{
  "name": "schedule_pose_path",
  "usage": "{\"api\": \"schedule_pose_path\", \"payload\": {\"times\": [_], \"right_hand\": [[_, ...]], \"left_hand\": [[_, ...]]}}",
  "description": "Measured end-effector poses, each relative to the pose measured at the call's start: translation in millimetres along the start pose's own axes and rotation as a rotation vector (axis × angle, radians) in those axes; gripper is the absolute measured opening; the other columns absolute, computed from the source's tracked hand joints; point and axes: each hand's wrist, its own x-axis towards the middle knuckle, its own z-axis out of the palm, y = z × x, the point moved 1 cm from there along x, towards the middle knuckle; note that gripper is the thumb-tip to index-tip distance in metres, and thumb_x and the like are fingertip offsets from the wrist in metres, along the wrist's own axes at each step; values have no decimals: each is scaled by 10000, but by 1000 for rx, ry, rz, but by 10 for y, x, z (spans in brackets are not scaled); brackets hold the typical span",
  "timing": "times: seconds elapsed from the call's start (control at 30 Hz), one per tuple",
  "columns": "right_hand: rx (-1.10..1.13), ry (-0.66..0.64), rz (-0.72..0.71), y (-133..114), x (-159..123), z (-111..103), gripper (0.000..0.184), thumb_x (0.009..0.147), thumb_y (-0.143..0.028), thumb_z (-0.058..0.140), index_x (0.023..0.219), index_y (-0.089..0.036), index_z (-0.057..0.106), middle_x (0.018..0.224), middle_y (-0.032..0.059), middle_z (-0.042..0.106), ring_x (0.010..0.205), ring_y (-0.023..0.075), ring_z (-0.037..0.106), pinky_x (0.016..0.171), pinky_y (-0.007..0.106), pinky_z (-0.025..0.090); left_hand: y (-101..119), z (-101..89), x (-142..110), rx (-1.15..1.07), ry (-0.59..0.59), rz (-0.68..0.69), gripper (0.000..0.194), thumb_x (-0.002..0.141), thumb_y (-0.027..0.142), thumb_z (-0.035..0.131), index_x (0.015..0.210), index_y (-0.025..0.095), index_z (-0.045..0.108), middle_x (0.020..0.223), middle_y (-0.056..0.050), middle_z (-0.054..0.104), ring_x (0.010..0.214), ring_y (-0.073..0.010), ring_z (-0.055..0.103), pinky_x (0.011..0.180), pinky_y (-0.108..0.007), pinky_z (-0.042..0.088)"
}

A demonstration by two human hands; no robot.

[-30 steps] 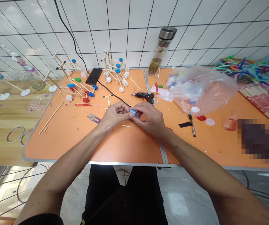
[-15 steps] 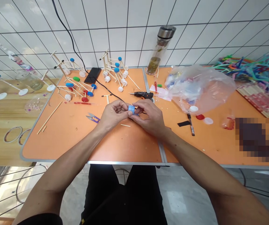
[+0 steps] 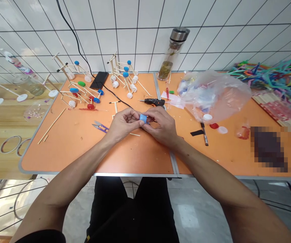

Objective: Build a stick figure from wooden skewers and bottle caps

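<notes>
Fingers of the left hand (image 3: 121, 125) and right hand (image 3: 163, 127) pinch a blue cap (image 3: 142, 118) over the table (image 3: 135, 158); two stick models (image 3: 74, 90) (image 3: 125, 74) look largely built, while a capless frame (image 3: 115, 108) appears barely begun.

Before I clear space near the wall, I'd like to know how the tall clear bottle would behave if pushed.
The clear bottle would probably tip if pushed high up, since it stands tall and narrow with a metal lid on top. The leafy contents low down may steady it slightly. Its smooth wall looks rigid, perhaps slippery.
</notes>
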Motion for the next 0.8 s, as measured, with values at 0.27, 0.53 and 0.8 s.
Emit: {"api": "schedule_pose_path", "payload": {"times": [0.27, 0.53, 0.8], "right_hand": [[2, 8, -7, -21, 28, -27, 219, 1014, -321, 865, 1200, -276, 757, 1063, 73, 802, 848, 224, 728, 703, 391, 660], [-17, 18, -5, 8, 5, -6, 220, 1006, -313, 858, 1198, -281, 755, 1061, 71, 804, 847, 229, 737, 695, 392, 661], [-24, -6, -40, -1, -2, 2, 198, 1024, -241, 798, 1211, -271, 740, 1091, 86, 805, 906, 226, 768, 688, 371, 665]], "left_hand": [[-19, -36, 34, -41, -1, -34, 546, 715, 623, 1052, 817, 189, 737, 808, -3, 750, 748, -126, 656, 785, -282, 547], [-53, -64, 26, -101, -14, -106, 540, 698, 586, 1076, 845, 178, 756, 836, -20, 774, 788, -143, 714, 826, -302, 586], [-27, -56, 23, -58, -20, -93, 515, 615, 431, 1130, 829, 178, 736, 834, -13, 794, 774, -131, 728, 807, -280, 578]]}}
